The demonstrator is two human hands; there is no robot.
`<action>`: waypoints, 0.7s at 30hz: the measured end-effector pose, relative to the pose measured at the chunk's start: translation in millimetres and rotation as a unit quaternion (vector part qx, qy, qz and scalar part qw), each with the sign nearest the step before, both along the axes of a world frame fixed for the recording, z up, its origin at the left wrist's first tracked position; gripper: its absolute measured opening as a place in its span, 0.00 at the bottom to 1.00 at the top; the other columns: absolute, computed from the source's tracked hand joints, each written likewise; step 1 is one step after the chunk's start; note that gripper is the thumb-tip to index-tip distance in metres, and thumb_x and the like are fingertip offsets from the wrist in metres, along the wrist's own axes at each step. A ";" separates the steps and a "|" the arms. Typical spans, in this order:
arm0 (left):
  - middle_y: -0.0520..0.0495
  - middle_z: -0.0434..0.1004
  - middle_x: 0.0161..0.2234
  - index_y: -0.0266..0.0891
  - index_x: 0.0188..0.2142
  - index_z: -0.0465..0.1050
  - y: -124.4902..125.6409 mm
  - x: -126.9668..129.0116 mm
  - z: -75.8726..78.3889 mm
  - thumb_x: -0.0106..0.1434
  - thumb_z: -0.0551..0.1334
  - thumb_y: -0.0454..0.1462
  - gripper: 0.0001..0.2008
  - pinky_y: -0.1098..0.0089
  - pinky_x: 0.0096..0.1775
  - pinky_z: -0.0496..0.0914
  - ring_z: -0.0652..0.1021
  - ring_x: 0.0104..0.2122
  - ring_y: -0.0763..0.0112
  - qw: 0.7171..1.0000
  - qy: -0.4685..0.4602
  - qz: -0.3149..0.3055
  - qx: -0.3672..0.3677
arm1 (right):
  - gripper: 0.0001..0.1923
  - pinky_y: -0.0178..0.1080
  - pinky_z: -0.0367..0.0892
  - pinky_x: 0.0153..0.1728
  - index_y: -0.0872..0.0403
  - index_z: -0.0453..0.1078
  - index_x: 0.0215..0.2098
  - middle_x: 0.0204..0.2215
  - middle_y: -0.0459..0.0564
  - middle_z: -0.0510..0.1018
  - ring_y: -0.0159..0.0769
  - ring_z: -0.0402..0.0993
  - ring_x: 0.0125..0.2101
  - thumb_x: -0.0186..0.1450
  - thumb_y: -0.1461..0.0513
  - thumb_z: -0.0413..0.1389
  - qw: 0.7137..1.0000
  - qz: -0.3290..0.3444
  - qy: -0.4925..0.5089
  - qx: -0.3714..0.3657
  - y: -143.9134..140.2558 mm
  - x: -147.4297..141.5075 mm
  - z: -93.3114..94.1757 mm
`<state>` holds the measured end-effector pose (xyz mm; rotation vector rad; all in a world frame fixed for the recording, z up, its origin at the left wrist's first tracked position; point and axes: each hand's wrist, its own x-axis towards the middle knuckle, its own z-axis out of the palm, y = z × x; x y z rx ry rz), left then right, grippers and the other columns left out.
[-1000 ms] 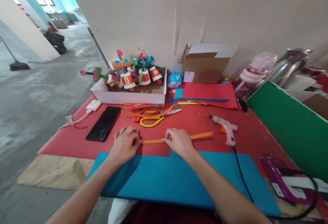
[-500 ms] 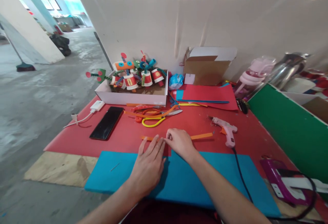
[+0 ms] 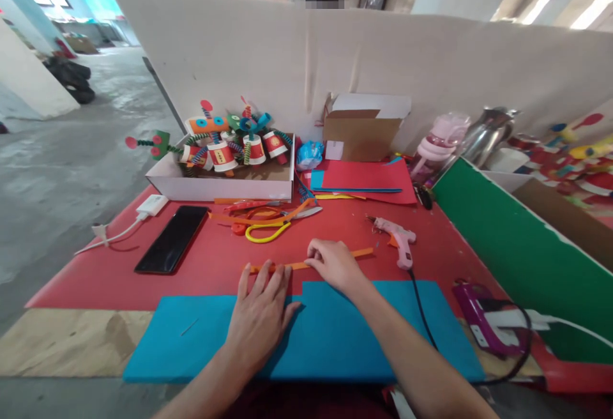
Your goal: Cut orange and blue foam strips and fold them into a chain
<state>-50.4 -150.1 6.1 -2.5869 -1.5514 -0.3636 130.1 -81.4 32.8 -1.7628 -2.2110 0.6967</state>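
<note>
A narrow orange paper strip lies across the red table covering, just beyond the edge of the blue sheet. My left hand is open, palm down, its spread fingertips pressing on the strip's left part. Farther right along the strip, my right hand is closed with thumb and fingers pinched at it. The right end of the strip sticks out past that hand. A short stretch shows bare between the two hands. To the right rests a pink hot glue gun; yellow-handled scissors lie beyond my left hand.
Cup figures with coiled paper limbs fill a white box at the back left. A black phone and white charger lie left. Red paper sheets lie behind. A green panel and purple device stand right.
My right hand has slid to the right along the strip, opening a gap between the hands. My left hand stays on the strip with fingers more spread. The view has turned right.
</note>
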 end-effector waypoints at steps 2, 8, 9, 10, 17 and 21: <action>0.41 0.73 0.52 0.39 0.57 0.66 0.7 0.6 0.8 0.68 0.48 0.47 0.24 0.47 0.60 0.47 0.66 0.56 0.52 1.000 0.002 0.000 -0.001 | 0.03 0.36 0.57 0.36 0.53 0.69 0.33 0.28 0.44 0.78 0.32 0.72 0.31 0.63 0.61 0.58 1.000 -0.010 -0.006 0.006 0.4 11.9 -1.0; 0.42 0.74 0.50 0.41 0.56 0.67 3.6 3.1 2.6 0.67 0.49 0.46 0.22 0.46 0.60 0.48 0.67 0.54 0.52 1.000 0.010 0.002 -0.012 | 0.14 0.46 0.58 0.48 0.56 0.71 0.42 0.42 0.57 0.77 0.43 0.70 0.45 0.70 0.60 0.44 0.977 -0.063 -0.079 0.186 -25.2 18.7 2.0; 0.42 0.74 0.49 0.41 0.55 0.68 3.7 3.2 2.5 0.67 0.50 0.45 0.21 0.46 0.60 0.47 0.67 0.54 0.52 1.000 0.007 0.002 -0.013 | 0.17 0.46 0.56 0.52 0.56 0.71 0.45 0.44 0.57 0.77 0.42 0.69 0.47 0.71 0.60 0.41 0.978 -0.008 -0.061 0.201 -34.1 14.3 1.4; 0.42 0.74 0.49 0.41 0.54 0.69 3.7 3.1 2.1 0.67 0.50 0.44 0.20 0.46 0.60 0.47 0.68 0.54 0.52 1.000 0.004 0.001 -0.012 | 0.19 0.46 0.54 0.55 0.55 0.69 0.50 0.48 0.56 0.75 0.42 0.66 0.51 0.71 0.59 0.40 0.976 0.069 -0.042 0.202 -43.2 9.3 -0.1; 0.39 0.73 0.50 0.39 0.54 0.69 3.6 -0.3 -2.8 0.66 0.52 0.42 0.20 0.44 0.59 0.47 0.67 0.55 0.49 1.000 0.012 -0.019 0.004 | 0.38 0.50 0.40 0.64 0.58 0.44 0.67 0.66 0.55 0.51 0.45 0.40 0.66 0.67 0.45 0.42 0.983 0.157 -0.059 0.070 -70.8 1.5 -17.4; 0.38 0.73 0.50 0.38 0.54 0.69 5.7 -2.0 -3.1 0.66 0.52 0.43 0.21 0.42 0.58 0.47 0.67 0.54 0.47 0.999 0.026 -0.034 0.000 | 0.38 0.53 0.37 0.64 0.52 0.43 0.67 0.66 0.50 0.49 0.47 0.36 0.66 0.66 0.42 0.41 0.988 0.135 -0.065 0.040 -67.0 20.9 -14.7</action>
